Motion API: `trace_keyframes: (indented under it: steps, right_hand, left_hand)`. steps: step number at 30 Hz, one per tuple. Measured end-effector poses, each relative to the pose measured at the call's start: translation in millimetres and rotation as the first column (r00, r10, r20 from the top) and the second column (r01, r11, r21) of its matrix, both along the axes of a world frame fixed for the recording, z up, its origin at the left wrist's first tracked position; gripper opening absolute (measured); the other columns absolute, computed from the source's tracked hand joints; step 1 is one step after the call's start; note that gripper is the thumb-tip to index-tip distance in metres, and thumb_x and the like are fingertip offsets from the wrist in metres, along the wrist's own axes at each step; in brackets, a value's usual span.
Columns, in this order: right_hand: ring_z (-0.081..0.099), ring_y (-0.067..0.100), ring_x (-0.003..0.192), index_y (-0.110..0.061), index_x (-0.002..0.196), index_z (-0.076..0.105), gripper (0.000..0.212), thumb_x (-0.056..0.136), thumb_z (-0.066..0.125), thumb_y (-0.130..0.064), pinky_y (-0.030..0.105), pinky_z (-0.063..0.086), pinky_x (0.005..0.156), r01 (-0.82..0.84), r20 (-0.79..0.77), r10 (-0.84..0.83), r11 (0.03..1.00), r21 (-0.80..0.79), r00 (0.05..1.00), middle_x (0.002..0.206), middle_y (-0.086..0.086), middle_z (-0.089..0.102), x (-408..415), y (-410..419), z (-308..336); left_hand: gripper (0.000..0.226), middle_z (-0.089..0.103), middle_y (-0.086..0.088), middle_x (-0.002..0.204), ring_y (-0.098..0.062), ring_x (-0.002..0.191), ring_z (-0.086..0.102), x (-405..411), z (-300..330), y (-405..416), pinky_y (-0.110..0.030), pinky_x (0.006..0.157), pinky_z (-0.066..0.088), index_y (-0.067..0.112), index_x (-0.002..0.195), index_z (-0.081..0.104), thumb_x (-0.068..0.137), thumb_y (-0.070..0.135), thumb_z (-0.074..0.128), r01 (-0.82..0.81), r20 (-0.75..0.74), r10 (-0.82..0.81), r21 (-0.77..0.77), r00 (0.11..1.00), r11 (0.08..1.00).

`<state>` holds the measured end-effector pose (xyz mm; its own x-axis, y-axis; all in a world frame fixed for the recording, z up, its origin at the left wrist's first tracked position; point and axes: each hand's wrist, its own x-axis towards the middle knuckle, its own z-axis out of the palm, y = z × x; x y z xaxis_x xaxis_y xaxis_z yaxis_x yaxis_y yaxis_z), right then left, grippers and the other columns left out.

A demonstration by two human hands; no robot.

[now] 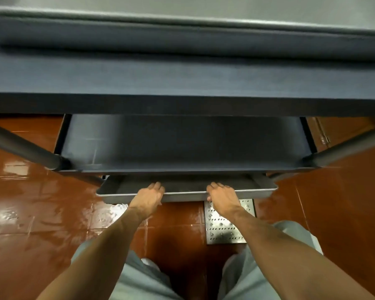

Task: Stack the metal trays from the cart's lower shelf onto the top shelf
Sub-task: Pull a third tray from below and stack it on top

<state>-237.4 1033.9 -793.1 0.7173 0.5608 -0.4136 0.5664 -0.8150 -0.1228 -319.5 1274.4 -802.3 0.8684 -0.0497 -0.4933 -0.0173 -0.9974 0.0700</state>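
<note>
A shallow grey metal tray sticks out from under the cart's middle shelf, at the level of the lowest shelf. My left hand grips its near rim left of centre. My right hand grips the same rim right of centre. Fingers of both hands curl over the edge into the tray. The far part of the tray is hidden under the middle shelf. The cart's dark top shelf fills the upper half of the view, with a raised rim or tray edge along its far side.
Grey cart posts slant at the left and right. The floor is wet, glossy red-brown tile. A perforated metal drain cover lies in the floor under my right wrist. My knees in light grey trousers are at the bottom.
</note>
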Motion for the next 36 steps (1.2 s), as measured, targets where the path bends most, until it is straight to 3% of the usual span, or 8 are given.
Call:
trace_keyframes:
  steps: [8, 14, 19, 22, 26, 30, 33, 36]
  right_hand:
    - [0.066, 0.022, 0.098, -0.014, 0.112, 0.062, 0.027, 0.086, 0.068, -0.013, 0.034, 0.049, 0.083, -0.004, -0.219, -0.007, 0.999, -0.050, 0.976, 0.108, 0.004, 0.068, -39.3, -10.6, 137.6]
    - [0.065, 0.026, 0.096, -0.012, 0.115, 0.061, 0.027, 0.091, 0.064, -0.023, 0.034, 0.052, 0.081, 0.022, -0.310, -0.033, 0.999, -0.039, 0.950, 0.110, 0.009, 0.068, -48.9, -16.2, 256.1]
    - [0.062, 0.027, 0.097, -0.019, 0.111, 0.061, 0.030, 0.087, 0.064, -0.036, 0.033, 0.049, 0.075, 0.012, -0.383, -0.022, 1.000, -0.027, 0.924, 0.110, 0.007, 0.065, -31.9, -17.0, 350.5]
    - [0.061, 0.024, 0.086, -0.024, 0.089, 0.060, 0.021, 0.080, 0.068, -0.041, 0.035, 0.050, 0.067, 0.000, -0.420, 0.006, 1.000, 0.014, 0.908, 0.095, 0.002, 0.064, -17.0, -13.8, 401.8]
    - [0.058, 0.016, 0.062, -0.025, 0.067, 0.053, 0.042, 0.068, 0.072, -0.062, 0.029, 0.038, 0.048, -0.012, -0.398, 0.043, 0.997, 0.080, 0.916, 0.068, -0.006, 0.058, -10.9, -9.1, 464.5]
    - [0.052, 0.009, 0.053, -0.025, 0.057, 0.050, 0.046, 0.064, 0.073, -0.064, 0.028, 0.031, 0.045, -0.068, -0.324, 0.113, 0.987, 0.149, 0.939, 0.057, -0.008, 0.055, -19.1, -10.4, 525.5]
    - [0.047, 0.006, 0.047, -0.023, 0.060, 0.052, 0.047, 0.065, 0.071, -0.066, 0.030, 0.035, 0.045, -0.110, -0.276, 0.152, 0.981, 0.161, 0.949, 0.055, -0.006, 0.055, -19.7, -12.5, 576.8]
    - [0.044, 0.003, 0.045, -0.020, 0.056, 0.048, 0.054, 0.066, 0.071, -0.068, 0.028, 0.028, 0.044, -0.150, -0.213, 0.192, 0.969, 0.197, 0.958, 0.048, -0.004, 0.046, -14.7, -13.5, 638.2]
  left_hand:
    - [0.045, 0.056, -0.010, 0.134, -0.026, 0.117, 0.059, -40.0, 152.4, -10.7, -0.036, 0.099, 0.047, 0.011, 0.134, 0.045, 0.095, 0.027, 0.060, -0.010, -0.247, 0.007, -0.010, 0.969, 1.000]
    - [0.055, 0.055, -0.009, 0.139, -0.028, 0.123, 0.056, -48.4, 277.5, -11.3, -0.037, 0.101, 0.045, 0.016, 0.139, 0.044, 0.089, 0.023, 0.067, 0.008, -0.237, -0.018, -0.042, 0.971, 0.999]
    - [0.049, 0.067, -0.006, 0.112, -0.021, 0.096, 0.062, -34.5, 366.8, -3.0, -0.029, 0.073, 0.045, 0.015, 0.115, 0.058, 0.080, 0.048, 0.072, 0.072, -0.225, -0.085, -0.067, 0.971, 0.995]
    - [0.045, 0.058, 0.008, 0.077, -0.010, 0.069, 0.053, -24.1, 415.3, 4.9, -0.024, 0.056, 0.036, 0.026, 0.080, 0.053, 0.069, 0.068, 0.068, 0.062, -0.181, -0.086, -0.136, 0.980, 0.989]
    - [0.058, 0.047, 0.008, 0.060, -0.014, 0.060, 0.047, -17.6, 477.1, 17.4, -0.032, 0.049, 0.026, 0.020, 0.074, 0.051, 0.062, 0.074, 0.068, 0.085, -0.115, -0.107, -0.183, 0.988, 0.979]
    - [0.061, 0.041, 0.003, 0.058, -0.013, 0.051, 0.034, -29.9, 539.7, 17.5, -0.032, 0.049, 0.021, 0.018, 0.068, 0.049, 0.066, 0.076, 0.066, 0.109, -0.074, -0.135, -0.288, 0.988, 0.952]
    - [0.057, 0.043, 0.007, 0.058, -0.011, 0.053, 0.039, -35.9, 592.7, 15.5, -0.028, 0.050, 0.024, 0.022, 0.066, 0.050, 0.066, 0.077, 0.064, 0.109, -0.049, -0.131, -0.319, 0.990, 0.942]
    - [0.064, 0.041, 0.003, 0.056, -0.010, 0.053, 0.040, -35.6, 649.7, 17.5, -0.024, 0.048, 0.027, 0.016, 0.066, 0.049, 0.065, 0.079, 0.065, 0.128, 0.043, -0.121, -0.331, 0.992, 0.935]
